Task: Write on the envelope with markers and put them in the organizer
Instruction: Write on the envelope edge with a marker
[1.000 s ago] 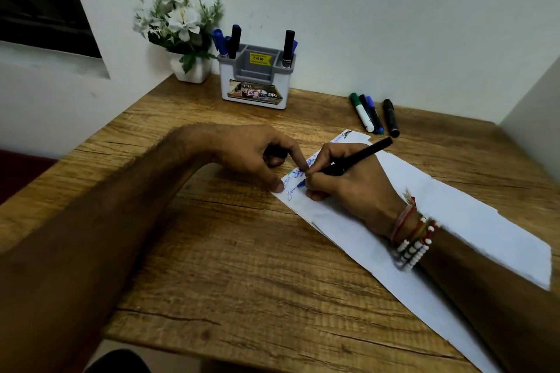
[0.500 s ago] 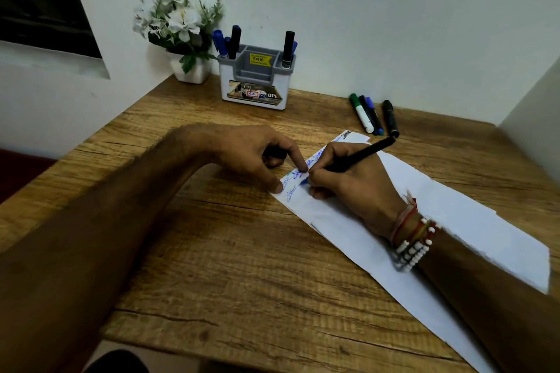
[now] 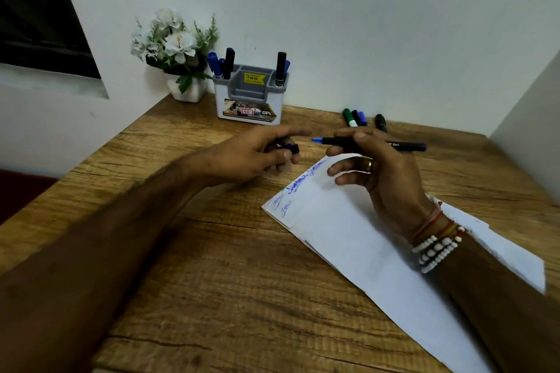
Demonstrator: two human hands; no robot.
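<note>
A long white envelope lies slantwise on the wooden desk, with blue writing at its far left end. My right hand hovers above that end and grips a black marker level, its bare blue tip pointing left. My left hand floats just left of the tip and pinches the marker's dark cap between thumb and fingers. The grey and white organizer stands at the back by the wall, with several markers upright in its side slots.
Three loose markers lie by the wall behind my right hand. A white pot of artificial flowers stands left of the organizer. The wall closes the desk at the back and right; a dark window is at upper left.
My right hand lifted the marker off the envelope and turned it level, tip to the left. My left hand left the envelope's corner and rose with the cap.
</note>
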